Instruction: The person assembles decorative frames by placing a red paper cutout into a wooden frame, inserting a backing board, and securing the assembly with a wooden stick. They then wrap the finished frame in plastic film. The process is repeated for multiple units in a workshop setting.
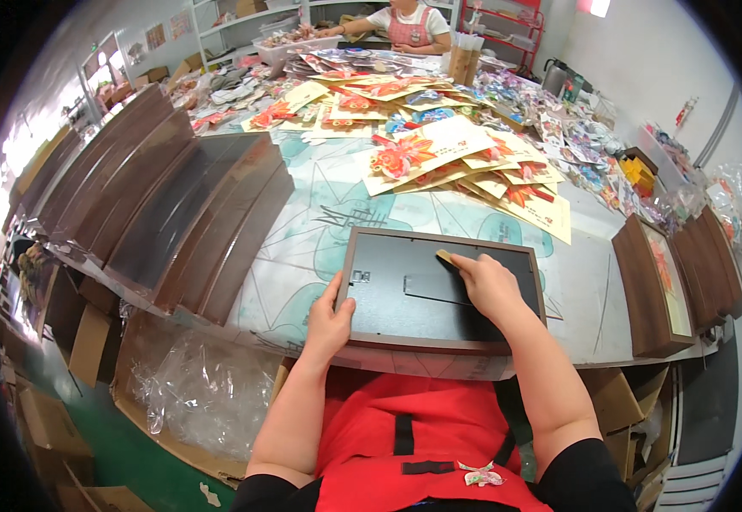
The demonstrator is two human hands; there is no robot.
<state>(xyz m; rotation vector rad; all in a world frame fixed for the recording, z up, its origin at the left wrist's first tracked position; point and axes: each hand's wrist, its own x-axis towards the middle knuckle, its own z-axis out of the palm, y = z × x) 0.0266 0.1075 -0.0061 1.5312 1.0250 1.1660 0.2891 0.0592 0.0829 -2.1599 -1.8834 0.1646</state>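
A dark brown picture frame (pixel 436 344) lies face down at the table's front edge, its black backing board (pixel 379 309) upward. The board carries a fold-out stand strip (pixel 432 288) and a small metal hanger (pixel 361 276). My left hand (pixel 330 322) grips the frame's left side, thumb over the rim. Pinched in my right hand (pixel 485 285) is a small tan, flat-ended tool (pixel 445 256), its tip near the board's far edge; most of it is hidden by my fingers. Beyond the frame lie stacked cream cards (pixel 422 154) with red-orange flowers.
Several brown frames (pixel 243 213) stand in a row at the left, more frames (pixel 657 286) at the right edge. Piled colourful pieces (pixel 576 158) cover the table's far right. A box with clear plastic wrap (pixel 205 388) sits below. Across the table a person (pixel 409 30) reaches into a bin.
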